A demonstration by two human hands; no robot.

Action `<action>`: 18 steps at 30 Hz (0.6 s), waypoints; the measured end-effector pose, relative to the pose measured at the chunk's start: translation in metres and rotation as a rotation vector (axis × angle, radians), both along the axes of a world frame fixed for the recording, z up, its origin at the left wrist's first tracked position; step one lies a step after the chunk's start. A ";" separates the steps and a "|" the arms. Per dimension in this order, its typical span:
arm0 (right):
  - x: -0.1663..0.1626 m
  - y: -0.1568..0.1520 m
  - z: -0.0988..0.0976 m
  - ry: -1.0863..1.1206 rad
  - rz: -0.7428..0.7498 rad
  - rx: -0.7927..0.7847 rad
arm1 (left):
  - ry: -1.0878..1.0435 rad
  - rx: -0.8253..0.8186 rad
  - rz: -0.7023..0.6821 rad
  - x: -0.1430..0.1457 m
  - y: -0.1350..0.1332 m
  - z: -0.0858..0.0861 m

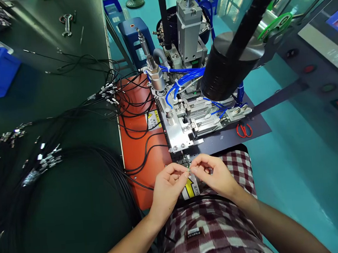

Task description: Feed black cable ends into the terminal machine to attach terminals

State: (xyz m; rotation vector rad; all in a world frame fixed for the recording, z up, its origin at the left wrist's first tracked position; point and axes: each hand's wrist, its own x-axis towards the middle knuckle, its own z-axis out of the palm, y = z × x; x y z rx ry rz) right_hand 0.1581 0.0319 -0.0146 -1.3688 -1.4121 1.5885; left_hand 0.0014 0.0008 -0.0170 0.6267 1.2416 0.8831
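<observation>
From where I stand, the person's left hand (165, 188) and right hand (215, 176) meet at the near edge of the metal press fixture (174, 136), each with thumb and forefinger pinched together on a tiny pale wire end (188, 169). It sits right between the two sets of fingertips, just above the label with the yellow arrow (189, 188); its far details are too small for me to make out. I'd judge it almost weightless, soft and easily bent, and fragile enough that a hard tug could nick or snap a strand. Fingertips close to the tip should steady it best, with the pull kept gentle. The black cables (110, 162) lying in a bundle to the left look springier, with a smooth jacket that may slide, so they would want a firmer hold.
</observation>
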 end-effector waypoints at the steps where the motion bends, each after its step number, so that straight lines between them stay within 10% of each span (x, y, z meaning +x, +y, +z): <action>1: -0.001 0.000 -0.001 0.000 0.003 -0.004 | 0.008 0.011 -0.002 0.000 0.000 0.000; 9: -0.003 -0.006 -0.006 0.042 -0.020 0.006 | -0.009 0.012 0.009 0.000 0.002 0.001; 18: 0.002 -0.013 0.000 -0.180 -0.039 0.369 | -0.005 0.005 0.013 0.001 0.002 0.002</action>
